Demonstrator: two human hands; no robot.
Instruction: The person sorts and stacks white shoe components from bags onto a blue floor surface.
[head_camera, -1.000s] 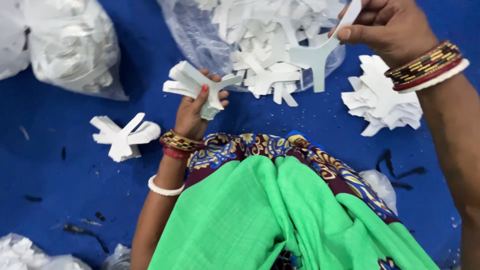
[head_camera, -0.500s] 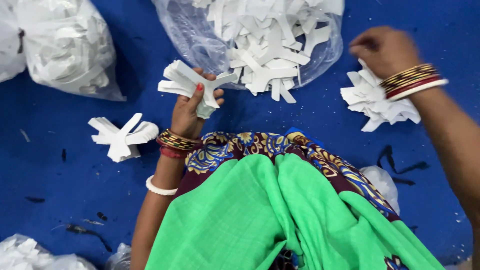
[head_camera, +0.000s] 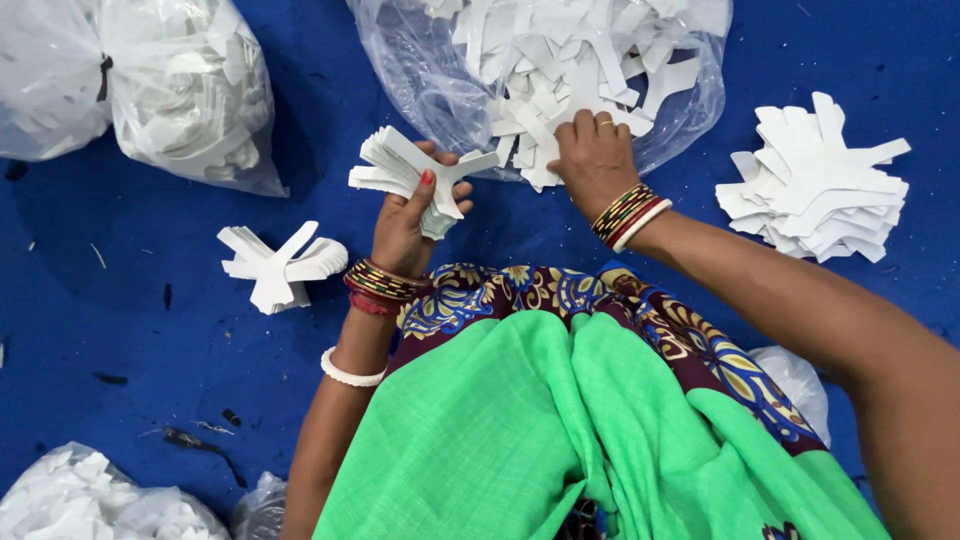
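Observation:
My left hand (head_camera: 412, 218) holds a fanned stack of white cross-shaped cut-outs (head_camera: 405, 172) upright above my lap. My right hand (head_camera: 592, 152) reaches into the open clear plastic bag (head_camera: 420, 80) of loose white cut-outs (head_camera: 570, 60), fingers resting on the pieces at the bag's near edge. Whether it grips a piece is hidden under the fingers. Both wrists wear coloured bangles.
A neat pile of white cut-outs (head_camera: 815, 185) lies at the right on the blue floor (head_camera: 150, 330). A small pile (head_camera: 280, 262) lies at the left. Tied bags of white pieces (head_camera: 150, 85) sit at the upper left, more bags (head_camera: 90, 500) at the lower left. Green cloth (head_camera: 560, 440) covers my lap.
My right hand, earlier holding one cut-out up, moved to the right pile, and now has come back into the open bag. My left hand kept its stack, nearly still.

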